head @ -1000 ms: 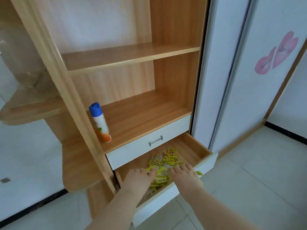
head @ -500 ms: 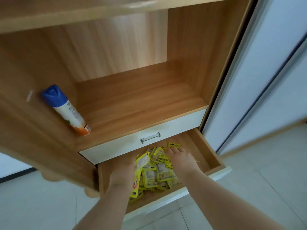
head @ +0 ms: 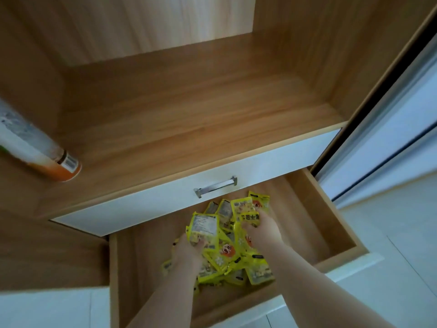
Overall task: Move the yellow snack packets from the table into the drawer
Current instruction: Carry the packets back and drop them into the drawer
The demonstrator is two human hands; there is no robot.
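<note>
A heap of yellow snack packets (head: 227, 256) lies in the middle of the pulled-out lower drawer (head: 331, 223). Both my hands are inside the drawer, on the heap. My left hand (head: 188, 253) grips packets on the heap's left side, one standing upright with its white label facing me. My right hand (head: 263, 230) is closed on packets at the heap's upper right. The packets under my hands and forearms are hidden.
A shut white drawer with a metal handle (head: 215, 186) sits directly above the open one. A spray can (head: 40, 150) stands on the wooden shelf (head: 189, 114) at the left. A white sliding door (head: 390, 129) is at the right, pale floor tiles (head: 402, 233) below.
The view has dropped closer to the drawer. Both hands have pushed deeper into the drawer and closed on packets, lifting some up from the heap.
</note>
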